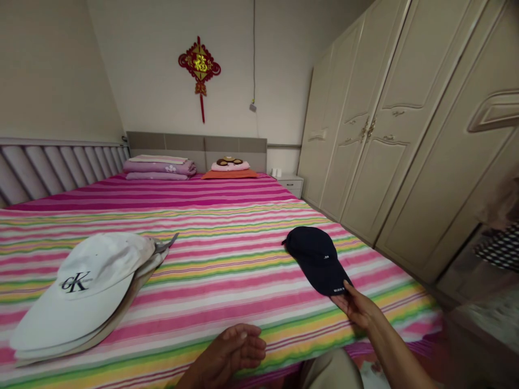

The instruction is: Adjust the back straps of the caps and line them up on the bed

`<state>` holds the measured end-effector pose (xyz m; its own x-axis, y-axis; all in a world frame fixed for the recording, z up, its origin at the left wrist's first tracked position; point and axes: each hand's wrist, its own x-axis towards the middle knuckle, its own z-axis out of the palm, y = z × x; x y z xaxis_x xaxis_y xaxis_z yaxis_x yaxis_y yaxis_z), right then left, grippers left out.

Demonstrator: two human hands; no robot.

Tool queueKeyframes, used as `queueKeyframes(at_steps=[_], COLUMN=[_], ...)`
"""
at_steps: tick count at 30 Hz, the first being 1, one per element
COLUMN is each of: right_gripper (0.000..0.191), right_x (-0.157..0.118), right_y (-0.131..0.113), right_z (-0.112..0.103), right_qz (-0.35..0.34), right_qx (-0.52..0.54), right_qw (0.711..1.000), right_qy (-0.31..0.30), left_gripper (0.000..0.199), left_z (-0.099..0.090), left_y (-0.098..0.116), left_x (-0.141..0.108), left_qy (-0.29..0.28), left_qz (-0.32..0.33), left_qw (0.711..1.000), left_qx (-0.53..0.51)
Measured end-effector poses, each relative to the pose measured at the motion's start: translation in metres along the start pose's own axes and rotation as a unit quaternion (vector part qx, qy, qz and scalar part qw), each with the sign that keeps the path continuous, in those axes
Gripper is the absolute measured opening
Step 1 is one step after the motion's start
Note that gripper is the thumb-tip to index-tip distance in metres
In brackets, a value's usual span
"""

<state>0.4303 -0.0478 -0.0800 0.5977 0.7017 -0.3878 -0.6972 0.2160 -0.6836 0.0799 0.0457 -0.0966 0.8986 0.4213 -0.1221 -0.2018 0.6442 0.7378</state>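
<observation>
A dark navy baseball cap (314,256) lies on the right part of the striped bedspread (227,281), its brim pointing toward me. My right hand (354,306) grips the edge of that brim, thumb on top and fingers underneath. Low in the middle, my left hand (235,348) hovers over the bed's near edge, its fingers loosely curved and apart, with nothing in it. Over on the left sits a stack of light caps (117,319); the top one is a white cap (109,265) with dark letters on its front and a grey strap at the back.
Folded purple bedding (160,168) and a smaller pile (231,166) with an orange piece under it rest by the headboard (182,146). A bed rail (60,167) runs along the left. Wardrobes (365,124) and a nightstand (290,183) stand on the right.
</observation>
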Motion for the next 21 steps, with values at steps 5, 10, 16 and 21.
queueKeyframes(at_steps=[5,10,16,21], right_gripper=[0.019,0.027,0.033,0.040], right_x=[-0.022,-0.041,-0.056,-0.086], right_y=[-0.003,0.007,0.061,0.141], right_z=[0.003,0.011,0.033,0.047], right_qz=[0.039,0.035,-0.003,0.023], right_qx=[-0.163,-0.293,-0.407,-0.466], right_qw=[0.986,0.955,0.907,0.858], right_qy=[0.015,-0.028,-0.112,-0.217], left_gripper=[0.023,0.022,0.021,0.030], left_z=[0.001,-0.002,0.003,0.004], left_y=[-0.001,-0.004,-0.005,0.018], left_x=[-0.001,0.000,0.000,-0.018], left_qy=[0.000,-0.002,0.059,0.182], left_qz=[0.006,0.010,0.019,0.069], left_qw=[1.000,1.000,0.998,0.973], left_qx=[0.002,-0.002,0.029,0.128])
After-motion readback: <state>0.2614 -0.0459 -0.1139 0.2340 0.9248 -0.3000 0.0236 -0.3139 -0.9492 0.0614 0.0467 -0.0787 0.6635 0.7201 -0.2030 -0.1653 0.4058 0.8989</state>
